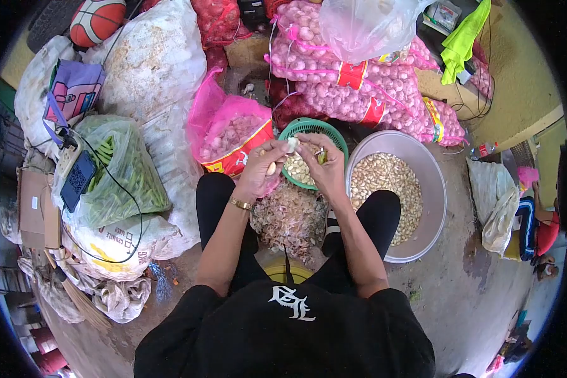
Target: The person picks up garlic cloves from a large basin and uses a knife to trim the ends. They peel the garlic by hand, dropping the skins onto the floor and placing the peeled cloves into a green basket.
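Observation:
Both hands meet over a green plastic basket (343,142) that holds peeled garlic cloves (298,169). Between their fingertips is a pale garlic clove (292,145). My left hand (258,170), with a watch or bracelet at the wrist, is closed on it, and another clove (271,169) shows against its fingers. My right hand (324,167) pinches the same clove from the other side; whether it also holds a blade cannot be seen. Below the basket, a heap of dry garlic skins (288,217) lies between my legs.
A large grey tub (431,208) of garlic cloves stands by my right knee. An opened pink mesh sack of garlic (230,135) is ahead on the left; stacked garlic sacks (372,88) lie behind. Further left, a plastic bag of green vegetables (123,170) has a phone (79,181) on it.

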### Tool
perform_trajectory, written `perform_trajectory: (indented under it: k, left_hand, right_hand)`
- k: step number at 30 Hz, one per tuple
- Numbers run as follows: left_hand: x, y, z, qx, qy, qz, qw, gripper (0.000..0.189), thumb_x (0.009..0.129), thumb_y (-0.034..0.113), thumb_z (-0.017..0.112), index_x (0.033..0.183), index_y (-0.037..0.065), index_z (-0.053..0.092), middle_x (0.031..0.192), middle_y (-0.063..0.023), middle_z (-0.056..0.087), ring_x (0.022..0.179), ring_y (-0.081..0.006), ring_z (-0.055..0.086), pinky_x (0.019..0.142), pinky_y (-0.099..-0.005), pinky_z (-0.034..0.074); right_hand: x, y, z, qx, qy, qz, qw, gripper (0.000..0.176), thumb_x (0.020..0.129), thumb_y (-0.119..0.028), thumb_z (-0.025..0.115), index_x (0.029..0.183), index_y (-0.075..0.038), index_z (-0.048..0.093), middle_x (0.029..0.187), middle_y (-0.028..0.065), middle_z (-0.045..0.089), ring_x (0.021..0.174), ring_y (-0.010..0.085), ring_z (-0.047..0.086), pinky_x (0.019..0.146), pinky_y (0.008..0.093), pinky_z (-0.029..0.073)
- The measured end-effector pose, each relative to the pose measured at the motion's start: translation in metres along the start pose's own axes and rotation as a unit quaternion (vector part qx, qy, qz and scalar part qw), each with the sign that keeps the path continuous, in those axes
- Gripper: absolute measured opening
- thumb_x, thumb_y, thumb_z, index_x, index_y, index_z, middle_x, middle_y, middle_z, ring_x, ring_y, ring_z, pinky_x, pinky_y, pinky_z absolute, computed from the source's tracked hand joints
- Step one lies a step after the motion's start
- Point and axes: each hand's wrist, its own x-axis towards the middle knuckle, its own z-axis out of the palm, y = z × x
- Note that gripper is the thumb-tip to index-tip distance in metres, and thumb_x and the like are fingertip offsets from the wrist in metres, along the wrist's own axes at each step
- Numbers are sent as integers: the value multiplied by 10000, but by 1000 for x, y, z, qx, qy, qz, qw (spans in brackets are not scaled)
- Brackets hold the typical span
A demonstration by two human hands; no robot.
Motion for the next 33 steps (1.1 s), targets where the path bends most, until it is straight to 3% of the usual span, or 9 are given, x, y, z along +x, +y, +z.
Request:
perform_trajectory:
  k: [4, 11, 20, 23, 26, 28, 29, 31, 33]
  left_hand:
    - [-1, -5, 6, 42, 6, 23, 999, 188, 924, 145, 659, 1057, 16, 629, 685, 10, 563, 495, -40, 474, 391, -188, 307]
    - [0, -6, 13, 49, -3, 40, 998, 306, 892, 130, 691, 1158, 4, 608, 771, 2, 611, 572, -41, 521, 478, -182, 397]
    - [3, -4, 4, -29, -51, -1, 998, 321, 926, 134, 653, 1212, 20, 564, 859, -24, 632, 560, -27, 496, 470, -174, 397]
    - [2, -1, 7, -53, -8, 15, 998, 305, 934, 138, 641, 1208, 31, 558, 861, -43, 638, 548, -24, 488, 435, -165, 378]
    - [4, 0, 1, -35, -26, 22, 999, 316, 936, 145, 640, 1220, 33, 560, 871, -52, 642, 546, -29, 494, 412, -169, 371]
    - [-2, 6, 13, -3, 4, 15, 1000, 328, 933, 143, 644, 1228, 25, 563, 877, -40, 640, 547, -21, 492, 427, -159, 370]
    - [-2, 4, 12, -3, 5, 15, 1000, 328, 933, 143, 644, 1228, 25, 563, 877, -40, 640, 547, -21, 492, 427, -159, 370]
    - [1, -2, 6, 65, -35, 26, 997, 309, 909, 107, 671, 1190, 6, 592, 925, -18, 646, 606, 3, 495, 493, -146, 382]
    - [4, -7, 2, 90, -44, 27, 995, 316, 905, 93, 671, 1196, 3, 589, 944, -28, 652, 647, -4, 518, 522, -151, 392]
  right_hand:
    - [-3, 11, 4, 62, 3, 14, 998, 121, 849, -6, 690, 968, 12, 697, 939, 99, 703, 876, 158, 642, 804, 291, 497]
    - [0, 8, 1, 74, -6, 68, 995, 69, 878, -16, 659, 934, 25, 659, 962, 100, 685, 902, 169, 635, 816, 291, 487]
    - [-4, 4, -9, -43, -80, -25, 996, 60, 857, -6, 665, 910, 9, 643, 1127, 129, 624, 1018, 257, 617, 890, 360, 464]
    - [-12, 1, -16, -79, -123, -67, 987, 89, 829, -16, 701, 897, 6, 648, 1165, 127, 612, 1034, 267, 615, 886, 365, 468]
    - [-17, 6, -20, -69, -187, -43, 979, 135, 801, -55, 751, 884, -3, 658, 1085, 121, 637, 999, 247, 625, 883, 348, 467]
    - [-16, 1, -19, -46, -151, 69, 985, 165, 809, -103, 766, 895, -2, 669, 967, 88, 660, 919, 190, 625, 845, 323, 480]
    - [-15, 1, -16, -46, -152, 69, 985, 165, 809, -103, 766, 895, -2, 669, 967, 88, 660, 919, 190, 625, 845, 323, 480]
    - [-13, 2, -9, 33, -48, 130, 990, 187, 848, -114, 742, 993, -10, 686, 932, 22, 613, 890, 119, 561, 827, 268, 448]
    - [-11, 7, -10, 38, -47, 134, 989, 195, 875, -150, 723, 1010, -15, 688, 910, 9, 609, 831, 107, 557, 767, 254, 455]
